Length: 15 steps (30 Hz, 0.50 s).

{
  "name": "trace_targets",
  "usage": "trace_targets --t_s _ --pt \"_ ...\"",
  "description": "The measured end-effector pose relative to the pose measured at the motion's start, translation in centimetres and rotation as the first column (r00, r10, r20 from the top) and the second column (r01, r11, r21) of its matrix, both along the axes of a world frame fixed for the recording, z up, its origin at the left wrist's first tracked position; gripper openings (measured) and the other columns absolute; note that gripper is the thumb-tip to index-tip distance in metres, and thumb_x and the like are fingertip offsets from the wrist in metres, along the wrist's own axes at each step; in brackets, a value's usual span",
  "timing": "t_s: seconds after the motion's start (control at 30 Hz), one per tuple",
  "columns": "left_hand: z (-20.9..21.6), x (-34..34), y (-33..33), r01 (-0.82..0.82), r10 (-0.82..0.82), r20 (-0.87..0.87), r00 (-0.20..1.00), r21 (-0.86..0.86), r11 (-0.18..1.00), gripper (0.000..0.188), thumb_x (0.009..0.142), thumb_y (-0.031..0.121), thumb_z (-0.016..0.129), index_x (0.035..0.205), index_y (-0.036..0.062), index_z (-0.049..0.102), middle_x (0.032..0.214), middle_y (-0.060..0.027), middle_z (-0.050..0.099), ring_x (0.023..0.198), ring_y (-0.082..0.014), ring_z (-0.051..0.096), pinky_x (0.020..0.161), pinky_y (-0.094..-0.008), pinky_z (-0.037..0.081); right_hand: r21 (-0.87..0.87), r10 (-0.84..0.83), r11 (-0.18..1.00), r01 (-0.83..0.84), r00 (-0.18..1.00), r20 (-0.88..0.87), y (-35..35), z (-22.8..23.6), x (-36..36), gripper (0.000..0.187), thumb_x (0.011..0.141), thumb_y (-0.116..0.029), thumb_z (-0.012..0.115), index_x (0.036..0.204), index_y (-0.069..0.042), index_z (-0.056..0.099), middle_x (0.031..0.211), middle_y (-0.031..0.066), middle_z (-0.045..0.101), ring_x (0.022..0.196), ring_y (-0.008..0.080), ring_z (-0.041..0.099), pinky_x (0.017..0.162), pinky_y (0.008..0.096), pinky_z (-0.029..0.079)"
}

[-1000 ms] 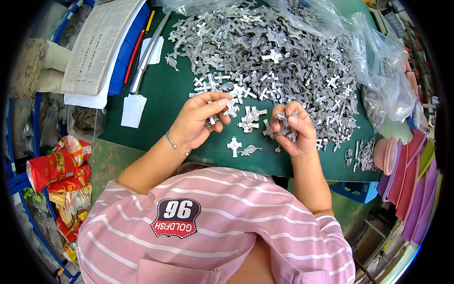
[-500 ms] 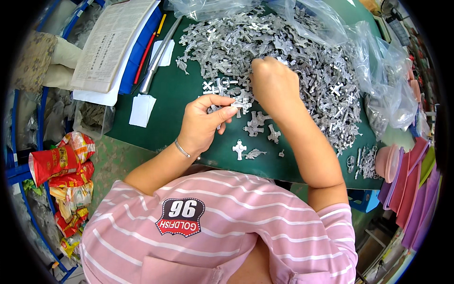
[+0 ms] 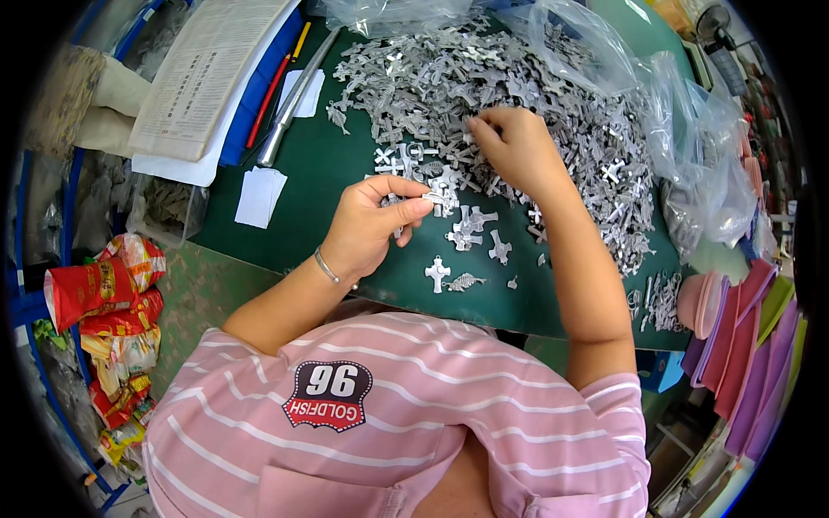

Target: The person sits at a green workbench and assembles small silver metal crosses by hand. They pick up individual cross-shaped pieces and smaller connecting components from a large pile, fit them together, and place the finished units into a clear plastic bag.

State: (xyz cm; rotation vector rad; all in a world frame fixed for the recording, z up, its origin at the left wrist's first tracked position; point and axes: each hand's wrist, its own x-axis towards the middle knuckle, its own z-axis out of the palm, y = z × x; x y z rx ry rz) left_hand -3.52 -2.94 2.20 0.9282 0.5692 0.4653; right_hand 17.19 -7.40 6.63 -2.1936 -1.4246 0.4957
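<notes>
My left hand (image 3: pixel 367 220) pinches a small silver metal cross pendant (image 3: pixel 434 198) between thumb and forefinger, just above the table. Other metal pieces partly show under its curled fingers. At the near edge of a large heap of silver cross and fishbone pendants (image 3: pixel 414 82), my right hand (image 3: pixel 514 142) is bent with thumb and forefinger close together; whatever they hold is too small to make out. Between me and the heap lie a loose cross pendant (image 3: pixel 438 274), a fishbone pendant (image 3: pixel 466 282) and a few more crosses (image 3: pixel 471 226).
On the dark green table (image 3: pixel 337 155) lie a tapered metal rod (image 3: pixel 294 104), a red pencil (image 3: pixel 269 99), white paper slips (image 3: pixel 260 197) and a printed booklet (image 3: pixel 194 99). Clear plastic bags (image 3: pixel 708 164) border the heap. Small metal parts (image 3: pixel 662 302) sit at the right edge.
My right hand has turned and moved slightly right, its thumb and forefinger now showing over the heap. The left hand stays nearly still with its pendant.
</notes>
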Motion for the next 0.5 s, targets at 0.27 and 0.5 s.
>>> trace_targets --t_s 0.27,0.5 --pt "-0.3 0.4 0.3 0.056 -0.034 0.149 0.988 -0.146 0.988 0.016 0.084 0.006 0.06 0.097 -0.0009 0.058 0.082 -0.0095 0.061 0.067 -0.0119 0.058 0.047 -0.021 0.045 0.066 0.034 0.998 0.025 0.658 -0.752 -4.9 -0.1 -1.2 0.025 0.087 -0.021 0.061 0.088 0.003 0.066 0.065 -0.0012 0.057 0.056 0.0058 0.051 0.051 0.0209 0.041" --pt "1.1 1.4 0.5 0.088 -0.068 0.08 0.994 -0.274 0.958 0.016 0.083 0.004 0.059 0.098 -0.0013 0.057 0.081 -0.0079 0.061 0.061 -0.0122 0.059 0.047 -0.0207 0.046 0.112 0.048 0.99 0.084 0.549 -0.835 -6.0 -1.5 -2.1 0.021 0.087 -0.019 0.06 0.091 0.0 0.067 0.063 -0.0026 0.056 0.054 0.0044 0.048 0.047 0.0194 0.037"
